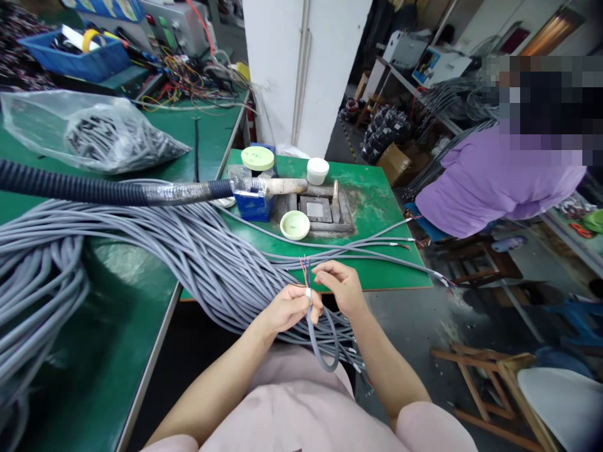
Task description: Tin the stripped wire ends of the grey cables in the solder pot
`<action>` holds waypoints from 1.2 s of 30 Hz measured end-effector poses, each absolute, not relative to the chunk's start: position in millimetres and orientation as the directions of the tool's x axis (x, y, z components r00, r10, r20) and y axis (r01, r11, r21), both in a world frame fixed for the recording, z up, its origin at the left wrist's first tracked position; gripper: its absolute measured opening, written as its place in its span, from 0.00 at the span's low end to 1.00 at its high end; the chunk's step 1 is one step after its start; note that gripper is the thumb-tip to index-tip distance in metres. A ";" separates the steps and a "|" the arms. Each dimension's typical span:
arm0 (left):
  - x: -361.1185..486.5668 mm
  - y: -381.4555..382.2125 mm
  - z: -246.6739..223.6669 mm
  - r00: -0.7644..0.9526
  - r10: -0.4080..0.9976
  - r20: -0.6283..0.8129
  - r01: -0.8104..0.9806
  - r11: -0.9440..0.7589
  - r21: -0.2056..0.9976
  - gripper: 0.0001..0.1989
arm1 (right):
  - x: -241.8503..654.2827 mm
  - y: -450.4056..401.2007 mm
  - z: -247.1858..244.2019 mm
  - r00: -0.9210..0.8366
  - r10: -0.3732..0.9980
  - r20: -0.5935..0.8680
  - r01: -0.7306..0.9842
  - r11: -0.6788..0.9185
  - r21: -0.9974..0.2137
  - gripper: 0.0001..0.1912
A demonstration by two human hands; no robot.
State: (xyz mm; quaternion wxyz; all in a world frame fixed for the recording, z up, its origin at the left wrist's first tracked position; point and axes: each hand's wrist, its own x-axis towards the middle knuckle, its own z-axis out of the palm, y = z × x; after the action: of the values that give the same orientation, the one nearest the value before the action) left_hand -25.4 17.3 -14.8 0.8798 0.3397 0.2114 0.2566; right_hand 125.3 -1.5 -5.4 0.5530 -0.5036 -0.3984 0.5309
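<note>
My left hand [288, 307] is closed on a grey cable [316, 351] just below its stripped end, where a white band shows. From that end, thin coloured wires [306, 271], orange, red and blue among them, fan upward. The cable bends down in a loop below my hands. Close beside the wires on the right is my right hand [343, 287], its fingers curled and thumb and fingertips drawn together; whatever they pinch is too small to make out. A thick bundle of grey cables [226, 263] runs across the bench behind and left of my hands.
Beyond my hands, a square metal-framed pot [346, 221] sits by a pale green dish [295, 225], a white jar [318, 171] and a blue box [252, 206]. A black corrugated hose [108, 188] crosses from the left. A person in purple [499, 182] sits at right.
</note>
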 end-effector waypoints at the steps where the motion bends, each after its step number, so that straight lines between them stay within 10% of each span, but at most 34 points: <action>1: -25.5 17.9 -14.6 0.773 0.599 -0.209 -0.309 0.644 0.700 0.21 | 127.1 -6.8 -4.7 0.149 0.988 -0.028 -0.103 -0.013 -0.995 0.06; 7: -27.6 20.3 -15.8 0.753 0.612 -0.242 -0.313 0.656 0.687 0.22 | 136.3 -32.7 1.9 0.154 0.939 0.307 0.194 0.276 -0.941 0.07; 29: -26.9 14.4 -13.4 0.834 0.541 -0.104 -0.305 0.611 0.731 0.21 | 110.2 8.3 11.4 -0.115 0.976 -0.182 -0.522 -0.216 -0.826 0.05; 36: -24.9 17.9 -13.8 0.775 0.613 -0.155 -0.360 0.629 0.689 0.20 | 109.4 7.6 7.4 0.086 0.994 -0.060 -0.268 -0.035 -0.963 0.04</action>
State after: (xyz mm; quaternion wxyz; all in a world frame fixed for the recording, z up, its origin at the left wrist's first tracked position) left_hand -24.9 17.9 -13.8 0.8822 0.3307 0.1911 0.2756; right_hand 109.4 7.6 7.4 0.5733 -0.4630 -0.3922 0.5507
